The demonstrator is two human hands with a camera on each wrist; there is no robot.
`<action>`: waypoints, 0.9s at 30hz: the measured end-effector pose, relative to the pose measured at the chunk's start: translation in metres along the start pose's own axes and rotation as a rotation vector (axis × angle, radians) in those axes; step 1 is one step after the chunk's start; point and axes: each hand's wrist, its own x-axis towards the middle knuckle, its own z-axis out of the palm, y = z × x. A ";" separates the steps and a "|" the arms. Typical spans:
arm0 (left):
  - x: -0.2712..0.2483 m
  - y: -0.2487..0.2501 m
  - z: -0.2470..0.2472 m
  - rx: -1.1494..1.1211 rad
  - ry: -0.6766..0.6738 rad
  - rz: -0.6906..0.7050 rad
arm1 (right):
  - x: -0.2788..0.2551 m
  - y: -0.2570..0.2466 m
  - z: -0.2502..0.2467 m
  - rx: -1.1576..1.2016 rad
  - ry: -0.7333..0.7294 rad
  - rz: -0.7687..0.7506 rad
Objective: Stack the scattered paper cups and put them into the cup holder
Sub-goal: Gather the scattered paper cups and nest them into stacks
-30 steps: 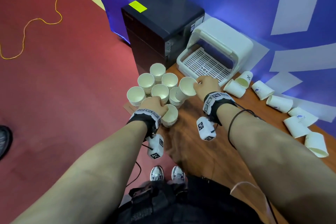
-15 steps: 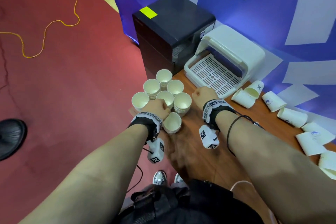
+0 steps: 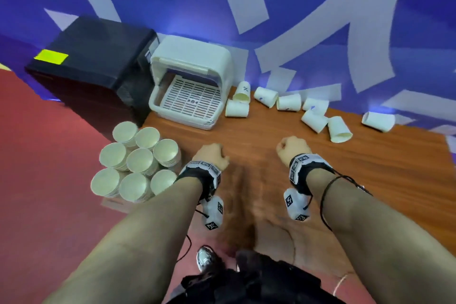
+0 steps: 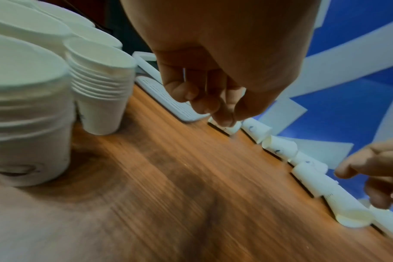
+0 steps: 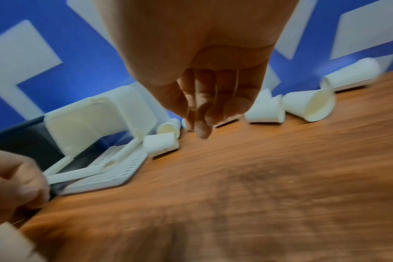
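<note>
Several stacks of white paper cups (image 3: 138,163) stand upright together at the table's left corner, seen close up in the left wrist view as cup stacks (image 4: 101,85). Several loose cups (image 3: 314,121) lie on their sides along the back edge by the wall. The white cup holder (image 3: 190,91) sits behind the stacks with its lid up and its slotted tray bare. My left hand (image 3: 212,155) hovers just right of the stacks, fingers loosely curled, holding nothing. My right hand (image 3: 292,147) hangs over the middle of the table, also empty, short of the loose cups (image 5: 307,106).
A black cabinet (image 3: 93,57) with a yellow label stands left of the holder, beyond the table's (image 3: 370,180) left edge. A blue and white wall runs right behind the loose cups. Red floor lies to the left.
My right hand set its cup on a stack and let go. Both hands have drawn away from the stacks to the right, and my view has turned toward the loose cups.
</note>
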 end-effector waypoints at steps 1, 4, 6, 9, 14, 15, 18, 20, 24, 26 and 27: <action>0.004 0.014 0.005 0.020 -0.025 0.029 | 0.001 0.020 -0.003 0.009 0.015 0.041; 0.021 0.048 0.011 0.072 -0.075 0.066 | 0.006 0.062 -0.014 0.059 0.064 0.100; 0.039 0.074 0.014 0.113 -0.086 0.087 | 0.016 0.087 -0.021 0.105 0.102 0.119; 0.063 0.118 0.021 0.155 -0.111 0.104 | 0.035 0.121 -0.031 0.136 0.116 0.130; 0.103 0.195 0.047 0.218 -0.144 0.133 | 0.081 0.188 -0.054 0.081 0.089 0.179; 0.112 0.206 0.053 0.225 -0.146 0.129 | 0.092 0.202 -0.057 0.083 0.069 0.185; 0.142 0.237 0.070 0.222 -0.166 0.136 | 0.122 0.236 -0.060 0.057 0.041 0.134; 0.160 0.257 0.080 0.226 -0.159 0.150 | 0.140 0.251 -0.058 0.002 0.017 0.095; 0.192 0.291 0.094 0.209 -0.098 0.216 | 0.171 0.263 -0.046 -0.080 -0.084 0.024; 0.208 0.300 0.102 0.210 -0.088 0.242 | 0.182 0.261 -0.039 -0.093 -0.102 0.011; 0.213 0.302 0.107 0.230 -0.082 0.249 | 0.185 0.259 -0.036 -0.093 -0.100 0.002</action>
